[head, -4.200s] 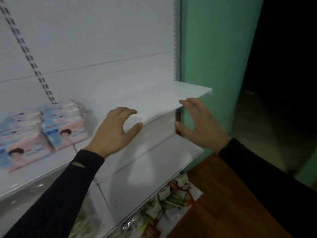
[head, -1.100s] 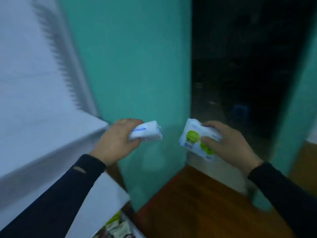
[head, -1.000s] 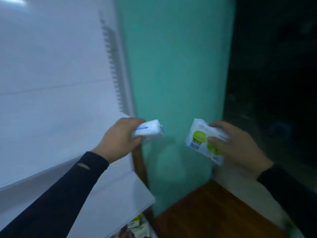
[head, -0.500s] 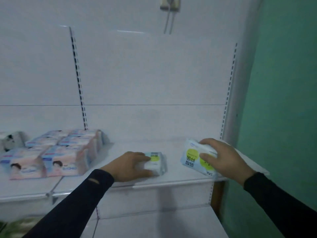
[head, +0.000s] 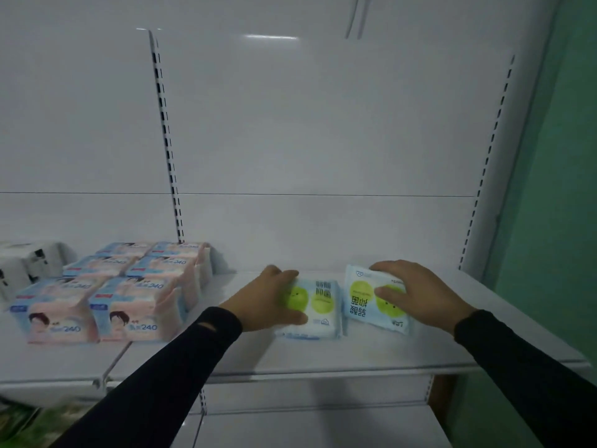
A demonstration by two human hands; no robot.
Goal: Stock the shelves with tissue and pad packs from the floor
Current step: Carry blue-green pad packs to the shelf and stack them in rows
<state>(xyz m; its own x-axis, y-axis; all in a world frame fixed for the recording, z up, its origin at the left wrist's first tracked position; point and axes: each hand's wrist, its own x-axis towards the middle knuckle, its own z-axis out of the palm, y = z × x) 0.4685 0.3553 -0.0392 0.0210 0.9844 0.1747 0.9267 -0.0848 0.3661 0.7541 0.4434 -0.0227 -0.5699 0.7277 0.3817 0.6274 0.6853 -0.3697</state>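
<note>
Two light-blue pad packs with green circles stand side by side on the white shelf [head: 323, 357]. My left hand [head: 268, 300] grips the left pack [head: 319, 307] from its left side, thumb along the front. My right hand [head: 416, 294] holds the right pack [head: 361, 300], fingers over its top and thumb on its face; this pack leans a little. To the left, several pink-and-blue tissue packs [head: 126, 286] marked 240 are stacked in rows on the same shelf.
White wrapped packs [head: 29, 266] sit at the far left. A slotted upright [head: 164, 137] divides the white back panel. A green wall [head: 555, 189] bounds the shelf on the right. A lower shelf [head: 323, 428] lies beneath; green packaging [head: 16, 421] shows at bottom left.
Both hands have brought the two pad packs from beside the green wall onto the shelf; they now stand next to each other, right of the tissue packs.
</note>
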